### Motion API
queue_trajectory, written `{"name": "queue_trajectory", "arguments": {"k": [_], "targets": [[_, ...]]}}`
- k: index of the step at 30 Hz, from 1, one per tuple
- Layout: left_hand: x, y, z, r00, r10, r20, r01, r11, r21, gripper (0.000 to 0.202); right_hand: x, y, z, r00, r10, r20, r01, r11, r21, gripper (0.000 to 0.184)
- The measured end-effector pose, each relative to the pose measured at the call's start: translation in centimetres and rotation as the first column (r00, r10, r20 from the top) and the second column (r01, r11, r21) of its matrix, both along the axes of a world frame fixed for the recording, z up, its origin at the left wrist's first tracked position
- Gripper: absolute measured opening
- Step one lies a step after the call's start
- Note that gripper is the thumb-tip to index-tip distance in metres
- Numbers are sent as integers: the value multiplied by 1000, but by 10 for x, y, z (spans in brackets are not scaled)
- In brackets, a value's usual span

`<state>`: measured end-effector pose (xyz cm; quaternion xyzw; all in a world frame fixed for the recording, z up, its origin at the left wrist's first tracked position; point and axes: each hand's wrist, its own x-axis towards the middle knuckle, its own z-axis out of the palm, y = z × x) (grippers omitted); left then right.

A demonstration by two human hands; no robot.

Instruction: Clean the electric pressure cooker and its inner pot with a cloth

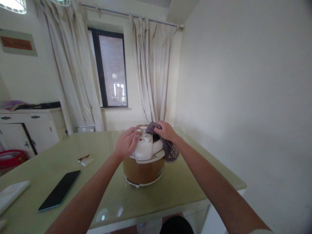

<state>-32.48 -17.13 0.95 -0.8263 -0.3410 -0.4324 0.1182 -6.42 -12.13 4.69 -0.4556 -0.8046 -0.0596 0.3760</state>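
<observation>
An electric cooker (143, 170) with a brown body and a white lid stands on the green tabletop (185, 190). My left hand (126, 143) lies on the left side of the lid with its fingers stretched out over the top, near the knob. In my right hand (167, 130) is a dark grey-purple patterned cloth (172, 151), pressed against the back right of the lid. The cloth hangs down over the cooker's right side. The far part of the lid is hidden behind my hands and the cloth.
Left of the cooker lie a dark phone-like device (60, 190), a small brown-and-white item (85, 159) and a white object (13, 193). A white cabinet (40, 130) and a red basin (12, 158) are beyond the table's left side. A wall (243, 97) runs along the right.
</observation>
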Motion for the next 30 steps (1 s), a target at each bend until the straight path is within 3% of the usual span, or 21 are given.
{"name": "queue_trajectory", "arguments": {"k": [2, 6, 10, 14, 17, 20, 22, 30], "targets": [[1, 0, 0, 1000, 10, 1, -10, 1000, 1, 45, 6, -11, -11, 1000, 22, -2, -22, 1000, 15, 20], [1, 1, 0, 1000, 11, -3, -11, 1000, 1, 45, 9, -58, -25, 996, 91, 10, -92, 988, 126, 45], [0, 3, -2, 1000, 6, -1, -6, 1000, 4, 46, -3, -92, -18, 982, -60, 180, 37, 991, 128, 43], [-1, 5, -3, 1000, 13, 3, -13, 1000, -3, 47, -13, -76, 1, 904, -301, 304, 315, 949, 1, 37], [-1, 3, -3, 1000, 20, 4, -20, 1000, -13, 46, -13, -43, 18, 857, -363, 365, 411, 909, -63, 35], [-1, 2, -3, 1000, 17, 16, -17, 1000, -14, 46, -10, -17, 27, 861, -278, 425, 347, 934, -91, 32], [0, 2, -3, 1000, 12, 25, -12, 1000, -8, 45, -8, -16, 26, 871, -224, 438, 287, 954, -83, 31], [1, 4, -3, 999, 12, 31, -12, 1000, -18, 48, 5, -88, 3, 898, -117, 424, 72, 990, 120, 22]]}}
